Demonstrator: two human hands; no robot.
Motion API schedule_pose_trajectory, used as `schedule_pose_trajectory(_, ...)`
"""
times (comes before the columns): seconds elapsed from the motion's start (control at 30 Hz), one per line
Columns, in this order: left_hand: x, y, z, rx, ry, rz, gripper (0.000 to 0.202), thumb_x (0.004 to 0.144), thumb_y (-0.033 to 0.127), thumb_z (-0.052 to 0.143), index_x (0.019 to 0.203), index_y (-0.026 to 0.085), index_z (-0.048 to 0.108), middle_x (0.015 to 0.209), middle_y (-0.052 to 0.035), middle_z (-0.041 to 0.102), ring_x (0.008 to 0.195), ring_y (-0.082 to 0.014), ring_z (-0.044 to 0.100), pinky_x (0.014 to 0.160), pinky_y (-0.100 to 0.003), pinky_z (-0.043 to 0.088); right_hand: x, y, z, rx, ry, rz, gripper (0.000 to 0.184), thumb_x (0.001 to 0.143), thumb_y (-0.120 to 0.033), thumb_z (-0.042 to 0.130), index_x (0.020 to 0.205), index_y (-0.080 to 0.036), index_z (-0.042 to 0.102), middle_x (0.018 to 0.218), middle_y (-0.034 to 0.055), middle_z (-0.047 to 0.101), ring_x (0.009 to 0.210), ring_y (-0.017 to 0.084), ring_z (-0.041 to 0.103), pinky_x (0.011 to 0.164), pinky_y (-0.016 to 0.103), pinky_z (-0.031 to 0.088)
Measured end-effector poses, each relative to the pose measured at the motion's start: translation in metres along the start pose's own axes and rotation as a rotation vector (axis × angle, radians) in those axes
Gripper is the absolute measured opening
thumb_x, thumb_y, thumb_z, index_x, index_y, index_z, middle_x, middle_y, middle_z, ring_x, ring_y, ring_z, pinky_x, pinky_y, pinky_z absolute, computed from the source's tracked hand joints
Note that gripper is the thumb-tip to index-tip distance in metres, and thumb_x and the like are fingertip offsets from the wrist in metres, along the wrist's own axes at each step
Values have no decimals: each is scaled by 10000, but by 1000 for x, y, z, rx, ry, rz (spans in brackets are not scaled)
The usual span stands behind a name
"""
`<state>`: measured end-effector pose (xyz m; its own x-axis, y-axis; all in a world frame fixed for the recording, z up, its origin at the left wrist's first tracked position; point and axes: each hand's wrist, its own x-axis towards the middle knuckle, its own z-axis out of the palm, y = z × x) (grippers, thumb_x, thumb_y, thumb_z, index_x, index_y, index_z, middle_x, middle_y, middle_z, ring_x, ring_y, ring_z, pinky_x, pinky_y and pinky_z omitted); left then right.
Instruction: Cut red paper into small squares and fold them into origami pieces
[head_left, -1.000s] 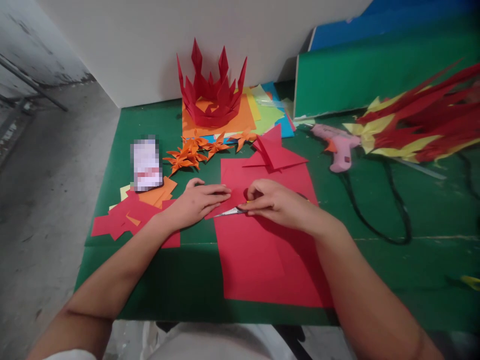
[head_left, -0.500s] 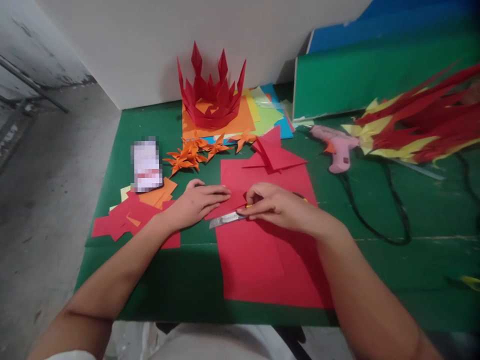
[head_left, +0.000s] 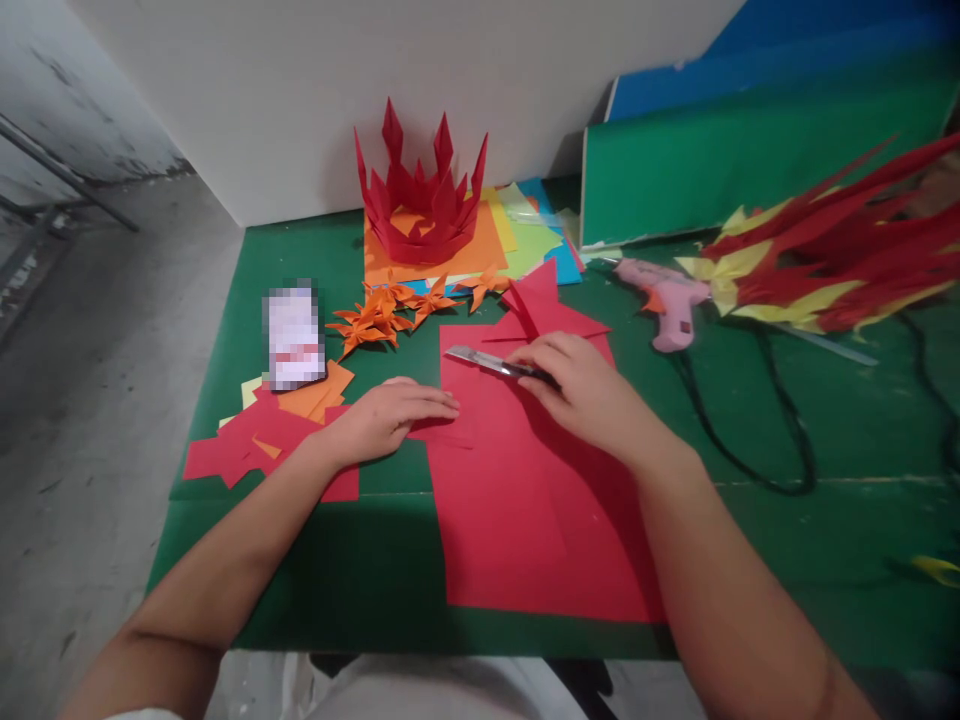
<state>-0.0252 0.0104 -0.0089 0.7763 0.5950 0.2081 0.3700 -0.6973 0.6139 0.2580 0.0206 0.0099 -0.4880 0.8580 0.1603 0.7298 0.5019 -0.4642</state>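
Observation:
My right hand (head_left: 577, 385) is closed round a box cutter (head_left: 480, 360), its metal blade out and pointing left, held above the large red paper sheets (head_left: 510, 530). My left hand (head_left: 394, 412) lies with its fingers stretched out on a small red paper piece (head_left: 446, 430), which overlaps the left edge of those sheets. The fingers cover part of this piece. Just behind the cutter, a folded red paper shape (head_left: 551, 305) sits on the top end of the sheets.
Behind stands a red paper crown (head_left: 424, 235) on coloured papers, with orange paper flowers (head_left: 375, 320) in front. At left are a phone (head_left: 295, 340) and paper scraps (head_left: 247, 440). To the right lie a pink glue gun (head_left: 664, 295), its black cord, and a red-yellow paper piece (head_left: 832, 250).
My right hand has moved the box cutter up and away from the small red piece, toward the far end of the sheets. My left hand has stayed nearly in place.

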Motion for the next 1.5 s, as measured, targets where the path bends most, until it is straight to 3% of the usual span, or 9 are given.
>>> schedule_pose_trajectory(0.27, 5, 6, 0, 55, 31, 36, 409, 879, 26, 391, 1116, 217, 664, 1204, -107, 656, 1121, -189, 615, 930, -341, 488, 6, -30, 29, -170, -37, -183, 275, 966, -264, 480, 1193, -209, 624, 1250, 128, 625, 1105, 297, 531, 856, 434, 367)
schedule_pose_trajectory(0.57, 3, 18, -6, 66, 67, -117, 168, 855, 86, 465, 972, 187, 530, 941, -53, 669, 878, -176, 609, 861, -349, 459, 9, -40, 30, 57, -5, -149, 116, 934, -164, 474, 897, -206, 576, 935, 61, 690, 927, 235, 565, 761, 364, 351)
schedule_pose_trajectory(0.8, 8, 36, -38, 205, 50, -58, 293, 878, 42, 377, 929, 194, 622, 985, -53, 677, 933, -173, 620, 840, -308, 475, 6, -15, 5, 71, 403, -63, 210, 899, -127, 433, 872, -223, 618, 878, 72, 630, 847, 228, 587, 732, 365, 447)
schedule_pose_trajectory(0.93, -2, 42, -51, 337, -20, -221, 240, 920, 148, 416, 936, 181, 653, 940, -55, 688, 906, -195, 627, 793, -309, 486, 0, 5, -6, -83, 529, 165, 256, 896, -172, 435, 968, -230, 674, 895, 102, 600, 885, 285, 572, 769, 454, 458)
schedule_pose_trajectory(1.03, -21, 39, -57, 463, -176, -415, 219, 921, 219, 459, 892, 193, 674, 860, -45, 680, 846, -220, 628, 709, -316, 474, -3, 6, -12, -224, 539, 269, 271, 894, -242, 489, 1083, -224, 681, 1153, 184, 576, 1110, 422, 490, 882, 635, 384)
schedule_pose_trajectory(1.13, -40, 37, -59, 541, -216, -543, 150, 888, 232, 536, 804, 192, 654, 814, -54, 652, 798, -240, 614, 660, -324, 469, -2, -5, -15, -154, 402, 162, 280, 910, -273, 500, 1118, -232, 681, 1164, 179, 603, 1091, 407, 531, 891, 612, 411)
schedule_pose_trajectory(1.3, -51, 48, -58, 660, -194, -532, 224, 890, 109, 402, 874, 185, 612, 1049, -116, 590, 879, -258, 600, 701, -377, 499, 0, -27, -7, 102, -197, -208, 288, 890, -393, 610, 1130, -248, 673, 1181, 94, 658, 1090, 280, 599, 915, 421, 486)
schedule_pose_trajectory(1.4, -54, 56, -54, 473, -220, -467, 214, 923, 143, 401, 1009, 222, 579, 1214, -77, 551, 1006, -228, 605, 838, -384, 518, -1, -33, -1, 70, -322, -206, 649, 714, -495, 781, 1289, -264, 590, 1309, 104, 579, 1215, 328, 517, 992, 473, 448)
schedule_pose_trajectory(1.5, -62, 58, -51, 487, -219, -512, 173, 903, 212, 499, 1062, 215, 566, 1228, -88, 559, 1044, -260, 602, 877, -418, 517, -2, -35, 2, 44, -354, -170, 734, 675, -473, 816, 1332, -272, 557, 1329, 111, 550, 1241, 339, 486, 1008, 494, 432)
